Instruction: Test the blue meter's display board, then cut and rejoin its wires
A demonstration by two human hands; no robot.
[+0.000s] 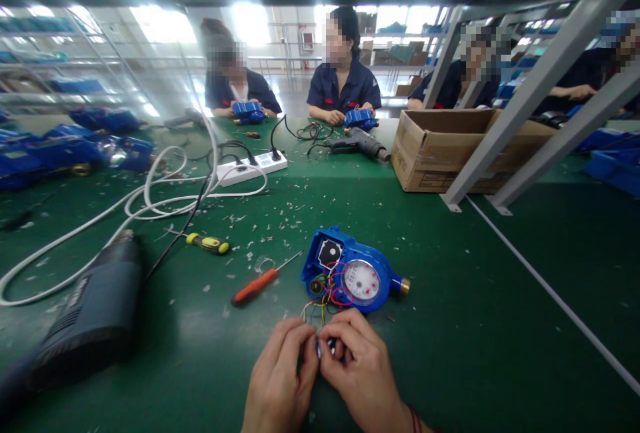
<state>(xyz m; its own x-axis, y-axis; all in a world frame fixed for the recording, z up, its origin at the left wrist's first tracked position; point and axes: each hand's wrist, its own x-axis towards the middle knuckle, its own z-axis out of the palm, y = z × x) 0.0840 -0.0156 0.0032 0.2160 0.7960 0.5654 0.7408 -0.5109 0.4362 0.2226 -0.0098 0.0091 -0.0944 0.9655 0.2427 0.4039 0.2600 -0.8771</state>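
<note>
A blue water meter (383,273) lies on the green table just beyond my hands, with its round dial facing up and its square side housing open. Thin coloured wires (323,313) run out of the housing toward me and end at my fingertips. My left hand (285,373) is closed in a pinch at the wire ends. Fingers of my right hand (357,366) are pinched against it, around a small blue and silvery part (327,347) that is mostly hidden. An orange-handled screwdriver (256,286) rests left of the meter.
At the left lies a heat gun (95,313), near a yellow-black screwdriver (207,243) and looped white cable (145,203). Farther back are a power strip (253,169), another heat gun (363,143) and a cardboard box (425,153) behind metal struts. Several co-workers sit opposite. Scraps litter the table.
</note>
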